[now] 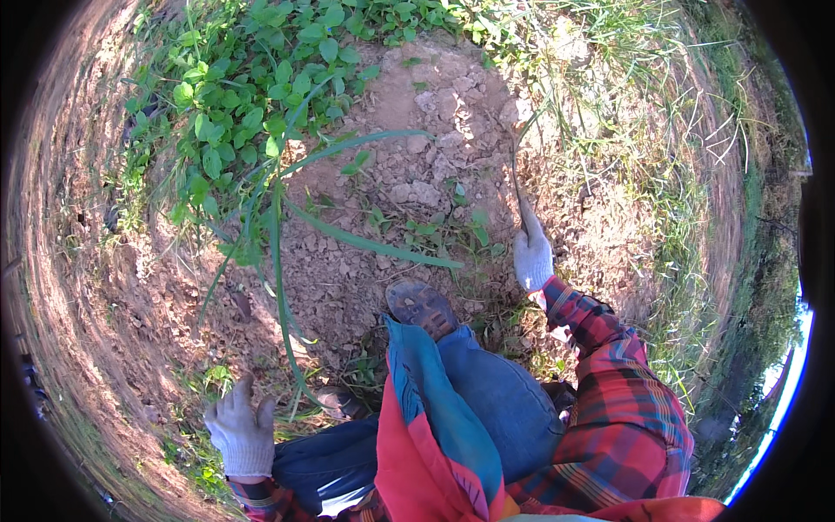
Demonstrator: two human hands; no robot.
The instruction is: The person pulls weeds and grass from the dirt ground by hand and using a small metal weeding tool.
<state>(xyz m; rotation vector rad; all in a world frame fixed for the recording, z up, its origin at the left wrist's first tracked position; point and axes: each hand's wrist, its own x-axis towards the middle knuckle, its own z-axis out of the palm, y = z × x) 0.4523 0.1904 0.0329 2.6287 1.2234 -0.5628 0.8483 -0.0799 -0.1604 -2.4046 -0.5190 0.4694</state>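
Observation:
My left hand [241, 424], in a pale knitted work glove, is at the lower left with its fingers apart and nothing in it, above soil and low weeds. My right hand [533, 254], gloved alike, is right of the middle, closed on the handle of a thin, dark curved blade [515, 166], which looks like a sickle. Its tip reaches toward the grass at the upper right. A plant with long strap-like green leaves [277, 189] stands left of the middle, between my left hand and a patch of broad-leaved weeds [222, 124].
Cloddy dry soil [417, 176] lies ahead of my shoe [423, 308]. Grass [626, 85] grows at the upper right. A second shoe [342, 402] is beside small weeds. A red and teal cloth [424, 404] hangs over my jeans.

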